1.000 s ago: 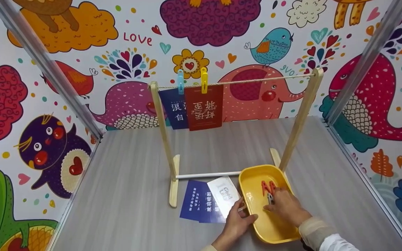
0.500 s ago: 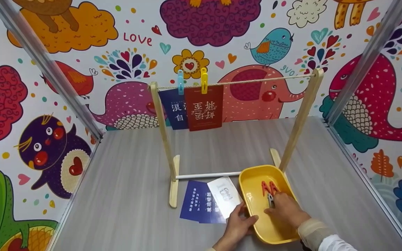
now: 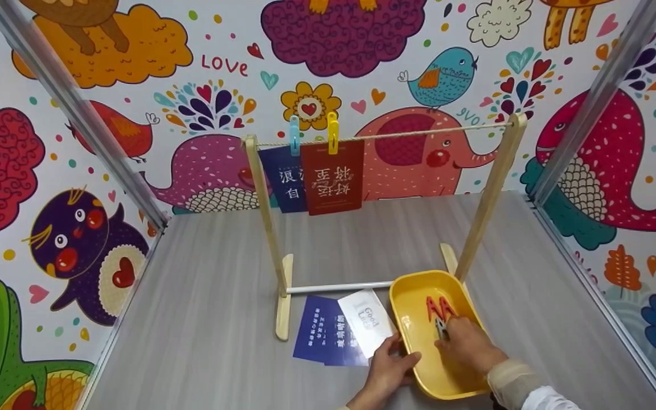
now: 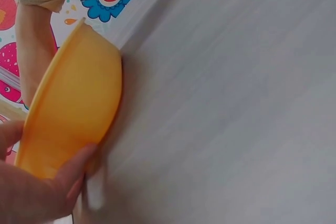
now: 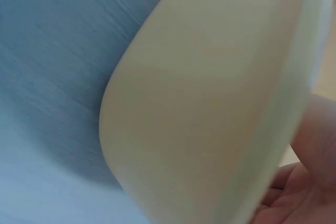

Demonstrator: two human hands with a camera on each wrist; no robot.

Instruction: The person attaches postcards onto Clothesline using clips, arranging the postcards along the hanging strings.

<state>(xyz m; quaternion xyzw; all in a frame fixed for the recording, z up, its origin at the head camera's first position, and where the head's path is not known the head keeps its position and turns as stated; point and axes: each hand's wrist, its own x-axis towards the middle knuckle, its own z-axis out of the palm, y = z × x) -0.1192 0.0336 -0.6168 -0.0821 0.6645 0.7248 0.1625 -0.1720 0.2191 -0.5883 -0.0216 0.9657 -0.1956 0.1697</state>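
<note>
In the head view a yellow plastic basin (image 3: 439,373) stands at the lower right. My left hand (image 3: 388,367) grips its near left side, thumb at the rim; the left wrist view shows fingers on the outer wall. My right hand (image 3: 470,344) is inside the basin, thumb and bent fingers around a small white and dark clothespin (image 3: 441,329), partly hidden by the hand. Red clothespins (image 3: 439,307) lie just above these fingers. In the right wrist view the basin wall (image 5: 205,87) fills the middle, and part of a hand (image 5: 299,192) shows beyond the rim.
Behind the basin rises a wooden frame (image 3: 490,199) with a string (image 3: 430,132) across its top. Blue (image 3: 295,152) and yellow (image 3: 333,134) clothespins hold a blue card (image 3: 283,179) and a red card (image 3: 333,176). Blue cards (image 3: 316,330) and a white card (image 3: 367,322) lie left of the basin.
My right hand shifts slightly within the basin, around the white and dark clothespin. My left hand stays at the basin's side, and the hanging cards have not moved.
</note>
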